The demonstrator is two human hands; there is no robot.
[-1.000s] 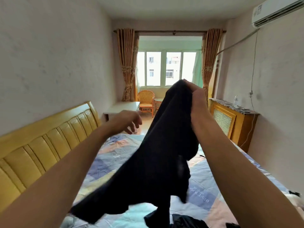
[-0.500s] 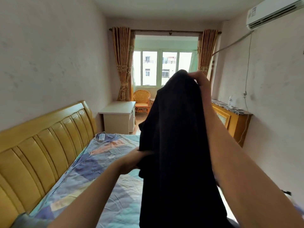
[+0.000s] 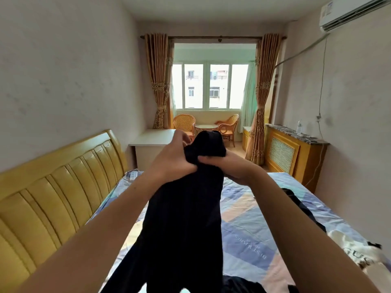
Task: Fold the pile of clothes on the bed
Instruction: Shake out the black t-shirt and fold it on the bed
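1. Your left hand (image 3: 171, 159) is curled tight on the top of the dark garment (image 3: 186, 218), thumb side pressed against the cloth. It grips this way, I judge, to keep one corner of the top edge from slipping.
2. Your right hand (image 3: 224, 166) also has its fingers (image 3: 208, 160) closed round the same bunched edge, touching your left hand. With both grips meeting there, the top of the cloth sticks up as a small hump between them.
3. You hold the garment out in front of you at arm's length and above the bed (image 3: 249, 229), so its weight pulls the rest straight. The long part hangs between your forearms to the bottom of the view; whether its end touches the sheet I cannot tell.
4. This looks like the step of finding and lining up edges before any fold is laid; no crease shows yet.
5. More dark clothing (image 3: 296, 197) lies on the patterned sheet beside your right forearm, and a light printed piece (image 3: 359, 254) sits near the right edge of the bed. These are likely the rest of the pile.
6. The padded yellow headboard (image 3: 63, 187) runs along your left.
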